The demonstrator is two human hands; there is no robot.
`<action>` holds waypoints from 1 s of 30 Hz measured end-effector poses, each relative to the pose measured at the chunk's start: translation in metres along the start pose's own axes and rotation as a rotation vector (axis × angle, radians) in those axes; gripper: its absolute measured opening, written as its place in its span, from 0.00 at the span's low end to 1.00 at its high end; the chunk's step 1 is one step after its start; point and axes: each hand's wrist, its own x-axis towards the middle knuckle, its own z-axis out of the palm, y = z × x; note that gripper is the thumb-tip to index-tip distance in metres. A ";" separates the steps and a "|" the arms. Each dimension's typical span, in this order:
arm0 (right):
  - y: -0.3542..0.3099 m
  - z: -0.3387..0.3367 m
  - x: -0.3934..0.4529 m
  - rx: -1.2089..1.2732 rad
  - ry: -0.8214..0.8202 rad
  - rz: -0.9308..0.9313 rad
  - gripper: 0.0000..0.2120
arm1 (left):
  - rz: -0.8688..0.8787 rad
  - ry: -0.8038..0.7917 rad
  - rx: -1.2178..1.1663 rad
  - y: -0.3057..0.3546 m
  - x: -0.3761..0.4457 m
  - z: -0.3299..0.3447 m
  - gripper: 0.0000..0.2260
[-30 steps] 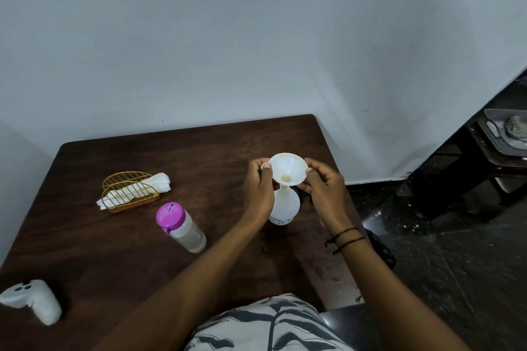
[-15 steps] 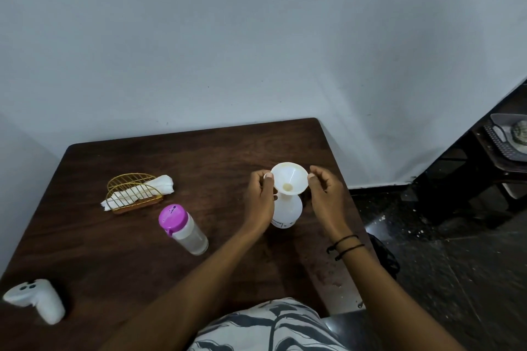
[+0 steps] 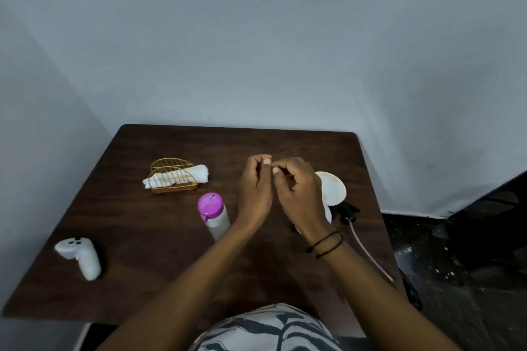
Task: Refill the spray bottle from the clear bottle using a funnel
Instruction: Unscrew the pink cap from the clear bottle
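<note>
A white funnel [image 3: 333, 187] sits in the neck of the white spray bottle [image 3: 328, 214], whose body is mostly hidden behind my right wrist. Its black spray head [image 3: 347, 210] lies on the table just right of it, with a thin pale tube [image 3: 368, 252] trailing toward me. The clear bottle [image 3: 220, 226] with a pink cap [image 3: 211, 204] stands left of my hands. My left hand [image 3: 254, 192] and my right hand [image 3: 299, 195] hover together over the table, left of the funnel. Their fingers are loosely curled, the fingertips meet, and they hold nothing.
A gold wire holder with white napkins [image 3: 174, 177] stands at the back left of the dark wooden table [image 3: 148, 236]. A white controller [image 3: 81, 256] lies near the front left. The table's right edge drops to a dark floor [image 3: 456, 265].
Both hands have let go of the funnel and moved left, coming together fingertip to fingertip. The funnel stays on the spray bottle. The view has swung so the table sits more centred.
</note>
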 end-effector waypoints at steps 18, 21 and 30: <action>-0.034 0.096 -0.024 -0.115 -0.506 -0.130 0.09 | 0.208 0.303 0.311 -0.061 -0.029 -0.127 0.12; -0.030 0.098 -0.024 -0.125 -0.555 -0.103 0.13 | 0.196 0.189 0.285 -0.083 -0.039 -0.129 0.10; -0.036 0.103 -0.028 -0.181 -0.639 -0.038 0.21 | -0.033 -0.023 0.436 -0.099 -0.043 -0.123 0.24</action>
